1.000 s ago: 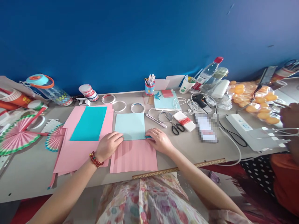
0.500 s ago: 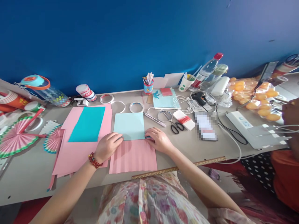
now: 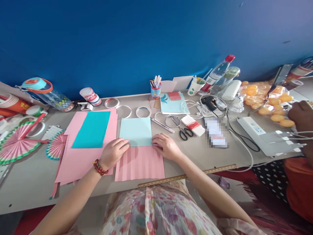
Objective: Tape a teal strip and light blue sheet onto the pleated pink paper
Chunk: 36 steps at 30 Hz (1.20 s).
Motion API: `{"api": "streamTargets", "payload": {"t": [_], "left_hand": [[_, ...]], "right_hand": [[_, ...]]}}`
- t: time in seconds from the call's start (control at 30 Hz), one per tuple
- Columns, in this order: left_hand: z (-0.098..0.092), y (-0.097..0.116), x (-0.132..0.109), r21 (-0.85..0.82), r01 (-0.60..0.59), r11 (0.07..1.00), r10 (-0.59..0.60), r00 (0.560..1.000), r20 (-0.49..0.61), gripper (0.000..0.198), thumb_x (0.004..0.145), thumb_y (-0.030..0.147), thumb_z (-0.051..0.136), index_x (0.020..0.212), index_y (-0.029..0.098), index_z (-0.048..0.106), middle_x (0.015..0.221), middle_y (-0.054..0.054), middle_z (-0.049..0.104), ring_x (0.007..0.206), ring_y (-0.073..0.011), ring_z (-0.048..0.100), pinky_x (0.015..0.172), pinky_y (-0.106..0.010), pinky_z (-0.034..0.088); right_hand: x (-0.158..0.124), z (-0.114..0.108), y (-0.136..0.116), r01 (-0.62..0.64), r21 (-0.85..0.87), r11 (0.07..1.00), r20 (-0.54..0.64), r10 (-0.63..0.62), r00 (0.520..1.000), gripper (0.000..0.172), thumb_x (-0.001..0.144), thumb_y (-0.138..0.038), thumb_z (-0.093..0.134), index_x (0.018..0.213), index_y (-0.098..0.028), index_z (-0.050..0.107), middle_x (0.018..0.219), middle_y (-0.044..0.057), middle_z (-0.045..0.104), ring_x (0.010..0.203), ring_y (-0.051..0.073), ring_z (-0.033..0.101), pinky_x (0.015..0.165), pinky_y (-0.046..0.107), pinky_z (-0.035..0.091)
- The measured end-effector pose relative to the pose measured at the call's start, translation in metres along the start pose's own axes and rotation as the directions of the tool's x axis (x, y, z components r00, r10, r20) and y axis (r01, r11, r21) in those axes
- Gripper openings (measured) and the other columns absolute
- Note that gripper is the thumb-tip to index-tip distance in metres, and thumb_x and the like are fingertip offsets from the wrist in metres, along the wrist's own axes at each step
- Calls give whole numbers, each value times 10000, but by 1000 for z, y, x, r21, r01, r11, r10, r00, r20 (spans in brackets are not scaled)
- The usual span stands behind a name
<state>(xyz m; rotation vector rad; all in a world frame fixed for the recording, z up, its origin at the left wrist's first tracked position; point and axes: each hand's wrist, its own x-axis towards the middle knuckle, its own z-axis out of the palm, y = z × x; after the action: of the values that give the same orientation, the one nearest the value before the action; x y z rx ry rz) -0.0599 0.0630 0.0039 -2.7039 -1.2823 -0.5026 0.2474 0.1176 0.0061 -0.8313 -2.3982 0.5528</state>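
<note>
Between my hands lies a sheet of paper with a pale blue upper part and a pink, pleat-creased lower part. My left hand grips the left side where blue meets pink, its fingertips pressed together on the edge. On the opposite side, my right hand pinches the same line, with the thumb below the fingers. A teal sheet rests on pink sheets to the left of my left hand.
Pleated paper fans lie far left. Black scissors, a pen, a thread card and a phone lie rightward. Tape rolls and a pen cup stand behind. Another person's hand is near bagged orange balls.
My hands and the paper hold almost the same position, with only a slight shift of the view. At the far right, the other person's hand has moved closer to the orange balls.
</note>
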Motion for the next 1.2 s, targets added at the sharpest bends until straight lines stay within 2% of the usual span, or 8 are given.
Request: {"api": "streamTargets", "payload": {"t": [0.87, 1.2], "left_hand": [[0, 1, 3, -21, -15, 1000, 14, 1000, -20, 233, 951, 129, 479, 1015, 191, 694, 1099, -75, 703, 1041, -217, 618, 900, -385, 545], [1, 0, 4, -54, 6, 999, -7, 1000, -23, 250, 961, 146, 462, 1026, 202, 696, 1097, -73, 704, 1031, -211, 625, 905, -395, 549]], "right_hand": [[-1, 5, 2, -9, -12, 1000, -37, 8, 999, 97, 931, -197, 534, 983, -205, 615, 1014, 95, 659, 923, 217, 585, 860, 379, 489], [-2, 6, 3, -9, -38, 999, -26, 8, 1000, 150, 940, -215, 524, 954, -232, 672, 1035, 95, 649, 931, 218, 583, 862, 382, 498]]}}
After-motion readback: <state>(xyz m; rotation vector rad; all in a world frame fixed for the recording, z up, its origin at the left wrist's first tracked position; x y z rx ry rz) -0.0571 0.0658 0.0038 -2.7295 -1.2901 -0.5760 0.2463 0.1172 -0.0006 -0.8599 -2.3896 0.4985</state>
